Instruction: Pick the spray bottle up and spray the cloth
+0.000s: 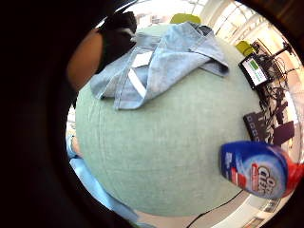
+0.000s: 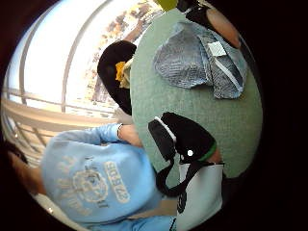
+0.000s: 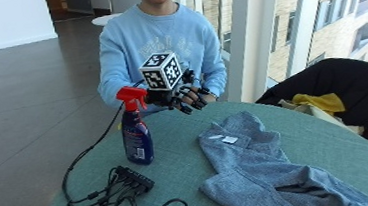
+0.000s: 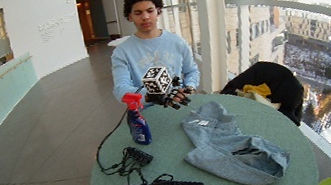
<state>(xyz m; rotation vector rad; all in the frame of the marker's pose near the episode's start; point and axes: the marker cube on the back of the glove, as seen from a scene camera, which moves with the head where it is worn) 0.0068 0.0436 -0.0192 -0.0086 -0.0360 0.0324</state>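
your gloved right hand (image 3: pixel 187 98) hangs above the near edge of the round green bench (image 3: pixel 189 162), fingers relaxed and hanging loosely curled, grasping nothing. it is just beside the spray bottle's red trigger head, apart from it.

one spray bottle (image 3: pixel 135 132): dark blue body, red sprayer, standing upright on the bench at your right. in the little finger side palm view the label (image 1: pixel 260 172) shows white and red lettering that looks like "oxi clean"; the smaller print is too small to tell. what is in it cannot be told through the dark plastic.

one cloth (image 3: pixel 264 171): a blue-grey denim garment lying crumpled and spread across the middle of the bench, well apart from the bottle. two white tags (image 1: pixel 141 60) show on its inside near the collar; no writing legible on them.

your sweatshirt (image 2: pixel 96 183) carries pale printed lettering and a round crest, not readable.

a bundle of black cables with a power strip (image 3: pixel 132 179) lies on the bench near the bottle's base. one black chair (image 3: pixel 344 94) with a yellow item (image 3: pixel 317 102) on it stands beside the bench.
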